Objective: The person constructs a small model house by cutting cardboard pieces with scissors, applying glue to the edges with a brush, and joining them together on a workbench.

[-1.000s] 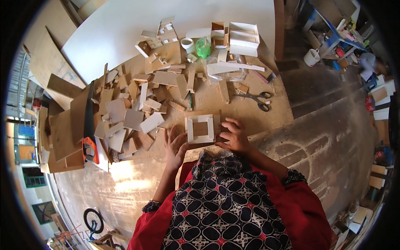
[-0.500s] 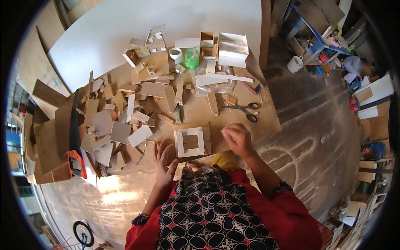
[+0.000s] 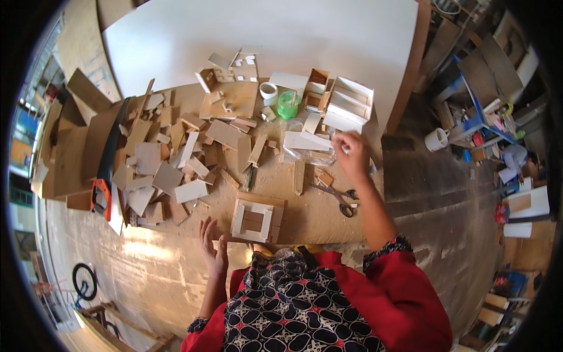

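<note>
My left hand [image 3: 213, 246], fingers apart and holding nothing, hovers beside a small white frame [image 3: 265, 222]. The frame lies on a brown wooden board [image 3: 278, 218] at the table's near edge. My right hand [image 3: 350, 157] reaches across the table with its fingers curled together. It covers one end of a thin white strip [image 3: 315, 139], and whether it touches the strip cannot be made out. Anything between those fingers is hidden. Beneath the strip lie a clear plastic bag [image 3: 292, 156] and a white board piece [image 3: 296, 141]. Black-handled scissors [image 3: 345, 206] rest near my right forearm.
Many wood offcuts [image 3: 167, 176] cover the table's left side, with an orange-handled saw [image 3: 102, 198] at the edge. Toward the back stand a green cup [image 3: 288, 105], a white tape roll [image 3: 268, 92] and a white compartmented box [image 3: 350, 104]. Another person [image 3: 516, 161] is far right.
My right hand has gone from beside the white frame forward to the end of the white strip. My left hand has drawn back slightly from the frame. The view has shifted.
</note>
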Action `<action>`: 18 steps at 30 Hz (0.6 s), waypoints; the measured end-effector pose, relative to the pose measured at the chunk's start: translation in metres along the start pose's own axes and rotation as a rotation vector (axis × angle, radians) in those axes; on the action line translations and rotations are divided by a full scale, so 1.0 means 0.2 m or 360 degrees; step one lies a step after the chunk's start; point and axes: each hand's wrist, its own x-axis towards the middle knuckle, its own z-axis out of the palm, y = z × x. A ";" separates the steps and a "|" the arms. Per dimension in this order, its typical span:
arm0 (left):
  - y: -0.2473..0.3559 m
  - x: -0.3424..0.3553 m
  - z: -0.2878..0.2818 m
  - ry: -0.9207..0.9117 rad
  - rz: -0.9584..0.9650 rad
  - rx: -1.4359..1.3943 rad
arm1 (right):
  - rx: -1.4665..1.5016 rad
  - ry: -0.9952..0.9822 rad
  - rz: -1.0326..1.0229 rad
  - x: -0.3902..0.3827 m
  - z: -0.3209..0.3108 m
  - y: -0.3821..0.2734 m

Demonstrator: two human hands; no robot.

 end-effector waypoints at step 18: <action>0.24 -0.19 0.39 0.0347 0.0056 0.0332 | -0.0352 -0.0530 -0.0412 0.76 0.44 0.00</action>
